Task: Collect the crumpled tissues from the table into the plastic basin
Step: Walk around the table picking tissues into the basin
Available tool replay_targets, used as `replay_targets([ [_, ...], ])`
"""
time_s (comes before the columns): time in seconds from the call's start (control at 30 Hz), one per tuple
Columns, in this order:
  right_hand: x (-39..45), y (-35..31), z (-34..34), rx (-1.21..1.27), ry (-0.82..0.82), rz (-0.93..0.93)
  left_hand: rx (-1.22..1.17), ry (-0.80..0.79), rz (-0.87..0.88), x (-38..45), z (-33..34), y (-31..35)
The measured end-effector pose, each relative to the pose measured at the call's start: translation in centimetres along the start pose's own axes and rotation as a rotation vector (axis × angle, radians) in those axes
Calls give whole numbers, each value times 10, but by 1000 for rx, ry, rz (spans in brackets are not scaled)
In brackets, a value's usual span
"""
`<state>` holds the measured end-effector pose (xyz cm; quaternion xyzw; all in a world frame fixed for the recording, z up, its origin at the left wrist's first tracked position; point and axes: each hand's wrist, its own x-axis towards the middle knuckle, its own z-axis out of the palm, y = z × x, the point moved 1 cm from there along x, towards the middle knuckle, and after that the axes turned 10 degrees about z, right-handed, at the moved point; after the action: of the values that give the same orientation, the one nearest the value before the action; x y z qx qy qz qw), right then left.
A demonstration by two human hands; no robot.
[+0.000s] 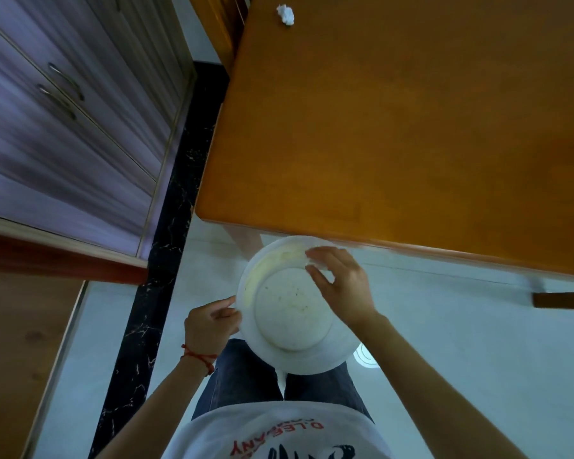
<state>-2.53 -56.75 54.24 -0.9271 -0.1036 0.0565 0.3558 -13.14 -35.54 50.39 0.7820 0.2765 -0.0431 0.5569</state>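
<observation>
I hold a white plastic basin (292, 313) below the table's near edge, in front of my body. My left hand (209, 321) grips its left rim. My right hand (340, 283) hovers over the basin's far right rim with curled fingers, and a blurred white crumpled tissue (314, 261) is pinched between thumb and fingertips. The basin's pale inner wall is blurred, so I cannot tell whether tissues lie inside. Another crumpled tissue (285, 14) lies at the far left corner of the orange wooden table (411, 127).
A purple-grey cabinet (63, 127) with metal handles stands on the left. A black marble floor strip (166, 243) runs between it and the table. Pale floor lies under me, and a dark wooden piece (562, 300) sticks in at the right.
</observation>
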Motion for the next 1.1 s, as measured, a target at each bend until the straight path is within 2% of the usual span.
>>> replay_targets([
  [0.13,-33,1,6,-30,-157,159,-13,-31,-33,6,-2,-7],
  [0.2,-44,2,6,-60,-159,211,-12,-51,-33,9,-3,-7],
  [0.27,-54,4,2,-60,-81,250,-17,-61,-31,11,-4,-6],
  [0.37,-72,11,-6,-44,126,344,4,-99,4,14,-5,-3],
  [0.47,-96,20,-15,-66,330,524,30,-139,69,18,-3,4],
  [0.6,-135,27,-20,206,352,927,86,-244,165,19,4,14],
  [0.7,-162,30,-22,405,351,1100,104,-323,195,20,14,21],
  [0.83,-199,32,-23,462,380,1187,144,-449,220,14,35,34],
  [1.1,-291,45,-44,624,682,1279,232,-697,295,-37,107,71],
])
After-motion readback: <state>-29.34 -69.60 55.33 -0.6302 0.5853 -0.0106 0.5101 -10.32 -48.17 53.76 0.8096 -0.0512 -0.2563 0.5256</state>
